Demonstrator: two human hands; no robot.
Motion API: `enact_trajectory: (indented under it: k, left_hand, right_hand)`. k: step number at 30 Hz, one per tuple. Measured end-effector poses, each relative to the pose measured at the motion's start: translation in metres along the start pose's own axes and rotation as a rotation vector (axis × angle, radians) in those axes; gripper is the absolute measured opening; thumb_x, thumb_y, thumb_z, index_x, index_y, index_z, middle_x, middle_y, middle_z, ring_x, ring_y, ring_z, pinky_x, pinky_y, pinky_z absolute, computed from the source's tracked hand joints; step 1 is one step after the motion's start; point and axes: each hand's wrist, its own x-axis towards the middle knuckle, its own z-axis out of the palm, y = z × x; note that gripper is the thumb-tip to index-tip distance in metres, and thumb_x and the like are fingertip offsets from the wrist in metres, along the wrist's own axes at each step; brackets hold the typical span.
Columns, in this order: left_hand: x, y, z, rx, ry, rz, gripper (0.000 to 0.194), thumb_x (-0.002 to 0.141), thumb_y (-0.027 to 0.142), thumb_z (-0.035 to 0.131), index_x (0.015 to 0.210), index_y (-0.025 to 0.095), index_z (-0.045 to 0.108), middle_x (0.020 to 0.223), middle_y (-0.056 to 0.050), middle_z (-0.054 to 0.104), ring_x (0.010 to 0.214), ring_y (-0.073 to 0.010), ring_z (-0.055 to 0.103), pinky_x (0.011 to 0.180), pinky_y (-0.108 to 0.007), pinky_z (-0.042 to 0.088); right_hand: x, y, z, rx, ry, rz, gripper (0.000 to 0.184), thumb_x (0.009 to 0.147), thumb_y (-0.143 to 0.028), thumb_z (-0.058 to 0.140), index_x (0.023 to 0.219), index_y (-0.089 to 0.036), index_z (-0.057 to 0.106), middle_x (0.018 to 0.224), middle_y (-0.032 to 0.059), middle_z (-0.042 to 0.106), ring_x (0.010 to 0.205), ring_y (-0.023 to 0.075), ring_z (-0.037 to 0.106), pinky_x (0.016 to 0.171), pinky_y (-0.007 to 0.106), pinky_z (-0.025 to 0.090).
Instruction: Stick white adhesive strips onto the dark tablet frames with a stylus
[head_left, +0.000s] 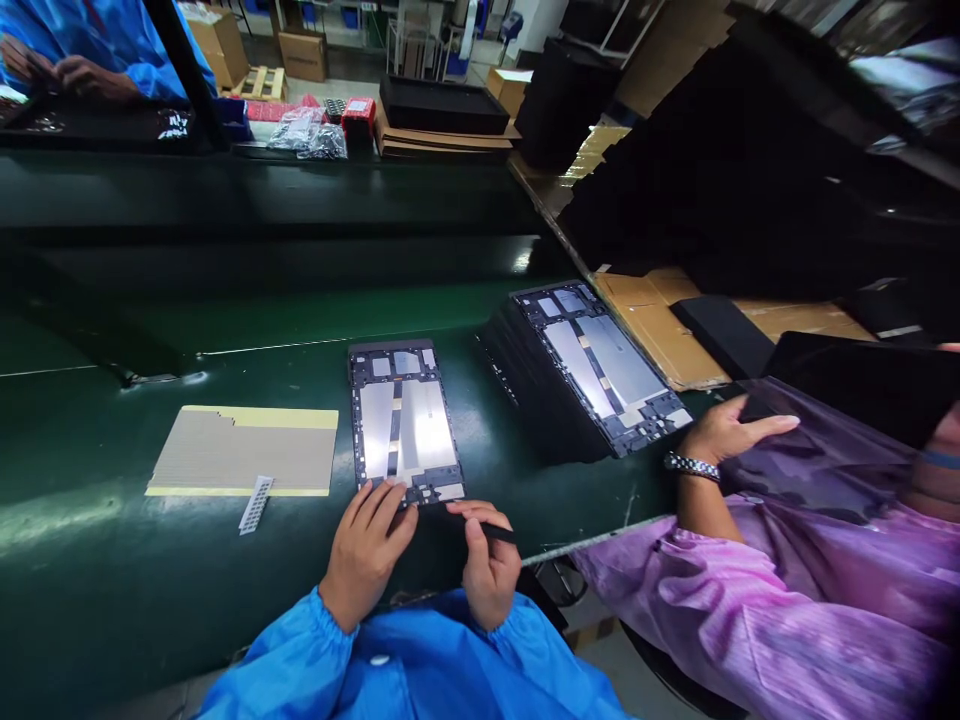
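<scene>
A tablet display assembly (407,425) lies on the green bench in front of me, its metal back and circuit parts facing up. My left hand (367,545) rests at its lower left edge, fingers stretched out over the rim. By the lower right corner, my right hand (489,570) is closed around a slim black tool (499,533); the tool's tip is hidden. To the left is a stack of grey sheets with yellow edges (244,452), with a small white label strip (256,505) across its lower edge.
A leaning stack of similar tablet assemblies (600,370) stands on my right. Beside it, a co-worker in pink holds a clear film (817,440) and a dark panel (870,385). Cardboard (652,320) lies beyond. Another person in blue works across the bench (337,190).
</scene>
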Motion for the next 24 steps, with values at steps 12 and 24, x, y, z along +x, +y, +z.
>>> enact_trajectory:
  k: [12, 24]
  left_hand:
    - [0.001, -0.040, -0.025, -0.224, -0.042, -0.586, 0.045, 0.099, 0.035, 0.053, 0.141, 0.022, 0.048, 0.138, -0.016, 0.060, 0.128, -0.0290, 0.060, 0.100, -0.047, 0.054]
    - [0.245, -0.183, 0.012, 0.036, -0.369, -0.663, 0.060, 0.096, 0.033, 0.035, 0.151, 0.010, 0.038, 0.132, -0.021, 0.065, 0.124, -0.0373, 0.061, 0.103, -0.052, 0.041]
  right_hand:
    - [0.105, 0.001, -0.030, -0.456, -0.477, 0.138, 0.027, 0.086, -0.040, 0.070, 0.104, -0.021, 0.078, 0.083, 0.0047, 0.078, 0.070, 0.0228, 0.072, 0.067, 0.033, 0.057]
    - [0.185, 0.004, 0.116, 0.100, -0.509, 0.166, 0.023, 0.091, -0.039, 0.064, 0.088, -0.018, 0.072, 0.057, -0.0008, 0.072, 0.027, 0.0081, 0.039, 0.030, 0.022, 0.031]
